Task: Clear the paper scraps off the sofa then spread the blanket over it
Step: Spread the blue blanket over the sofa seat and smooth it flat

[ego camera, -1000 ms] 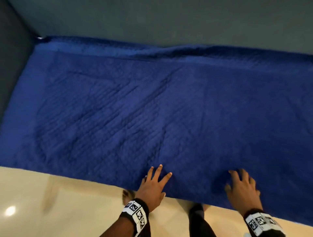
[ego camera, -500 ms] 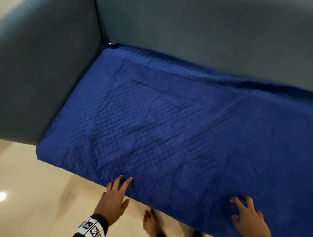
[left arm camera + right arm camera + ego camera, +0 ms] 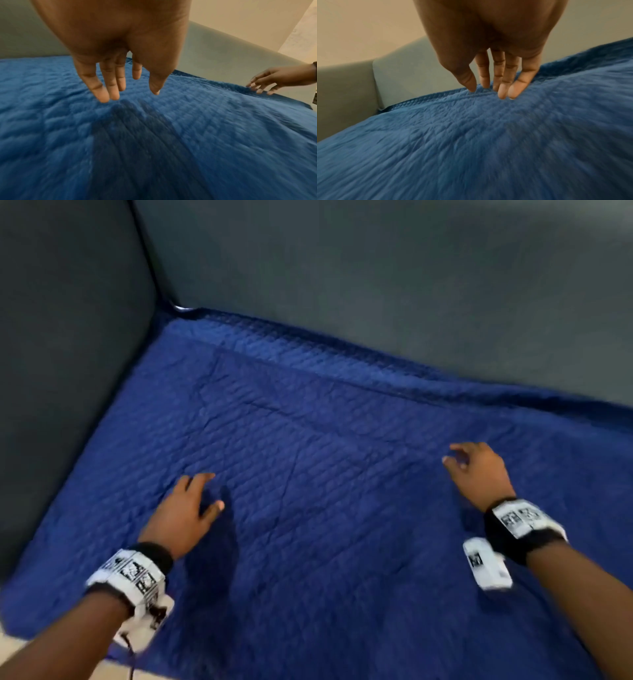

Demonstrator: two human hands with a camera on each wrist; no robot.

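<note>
Blue quilted blanket (image 3: 342,474) lies across sofa (image 3: 376,285) seat; left hand (image 3: 181,515) and right hand (image 3: 479,470) hover, fingers loosely extended, empty; advise smoothing creases outward with flat palms.

Your left hand (image 3: 183,513) reaches forward, palm down, fingers (image 3: 109,86) straight, loosely spread. Your right hand (image 3: 479,470) is well apart, farther forward, fingers (image 3: 505,86) extended downward. Both forearms bare.
</note>
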